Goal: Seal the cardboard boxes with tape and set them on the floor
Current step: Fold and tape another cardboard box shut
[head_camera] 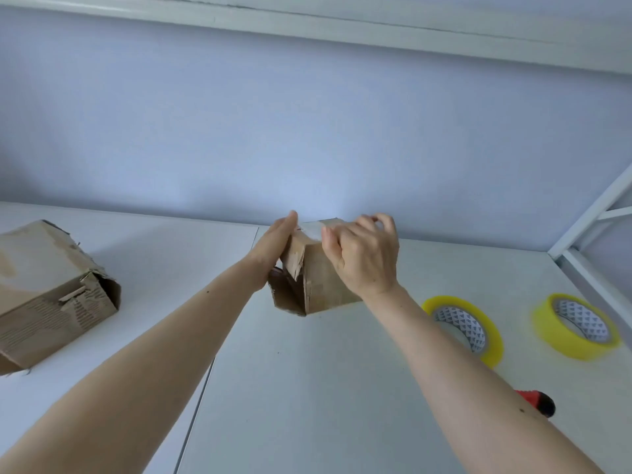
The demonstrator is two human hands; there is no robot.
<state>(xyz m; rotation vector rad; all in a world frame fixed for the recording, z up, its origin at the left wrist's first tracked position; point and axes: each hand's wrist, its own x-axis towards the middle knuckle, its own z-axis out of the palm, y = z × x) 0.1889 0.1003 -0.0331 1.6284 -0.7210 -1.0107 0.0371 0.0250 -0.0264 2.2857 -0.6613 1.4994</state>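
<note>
A small worn cardboard box [323, 285] stands tilted on the white table [307, 388], near its far edge. A strip of clear tape crosses its top. My left hand [273, 244] presses flat against the box's left side, fingers straight. My right hand [364, 254] lies over the top right of the box with its fingers curled on the taped edge. A second, larger torn cardboard box [51, 295] lies on the table at the left. Two yellow tape rolls sit at the right, one [465, 328] beside my right forearm and the other [576, 325] farther right.
A red and black tool [538, 403] shows partly from under my right forearm. A white metal rack frame [595, 234] rises at the table's right edge. A pale blue wall [307, 131] runs behind the table, with a white shelf edge [342, 25] above.
</note>
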